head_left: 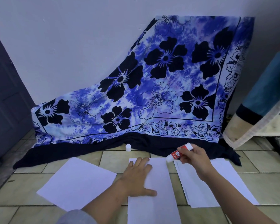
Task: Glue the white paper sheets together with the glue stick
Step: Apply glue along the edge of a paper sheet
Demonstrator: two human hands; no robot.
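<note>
Glue stick (178, 153): light, stiff plastic tube, red-and-white label, uncapped. The right grip (192, 156) pinches its barrel, tip down at the sheet's far right corner.
Sheet (155, 204): thin, limp, smooth white paper on floor tiles (113, 157). It would likely slide. The left grip (136, 177) presses it flat, fingers straight and spread.
Stack (216, 183): more sheets, under the right grip's wrist.
Spare sheet (74, 181): left of the left grip.
Cap (128, 147): upright, beyond the left grip.
Hold: tube by its barrel; paper pressed near the glued edge.

Home room: tiled floor (39, 206), floral cloth (152, 88) against wall (71, 38).
</note>
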